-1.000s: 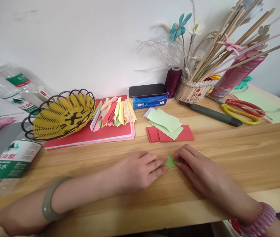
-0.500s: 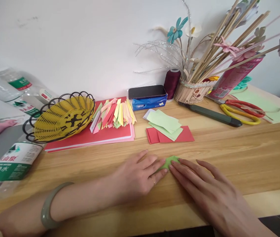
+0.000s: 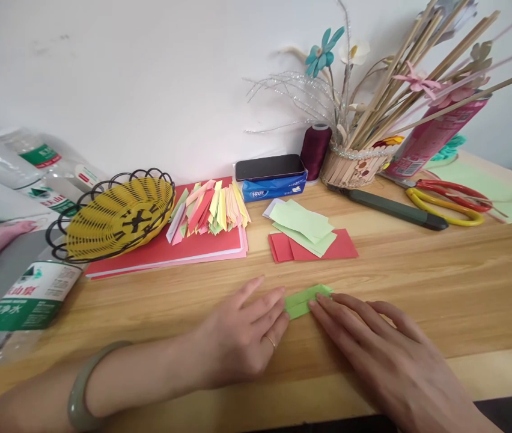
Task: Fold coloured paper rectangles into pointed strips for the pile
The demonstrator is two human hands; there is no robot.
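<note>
A small folded green paper strip lies flat on the wooden table, with a lengthwise crease and an angled right end. My left hand rests at its left end, fingers apart, fingertips touching its edge. Across the paper's right part lie the fingertips of my right hand, whose fingers are stretched out and press it down. Beyond the hands sit light green paper pieces on top of red ones. What is under the right fingertips is hidden.
A yellow basket and a bundle of folded strips rest on red paper at back left. Behind stand a blue tissue pack, thread spool and flower pot. Scissors lie right, plastic bottles left.
My left hand has slid left along the green paper, uncovering more of its left part. My right hand stays on the right end. The view has shifted slightly.
</note>
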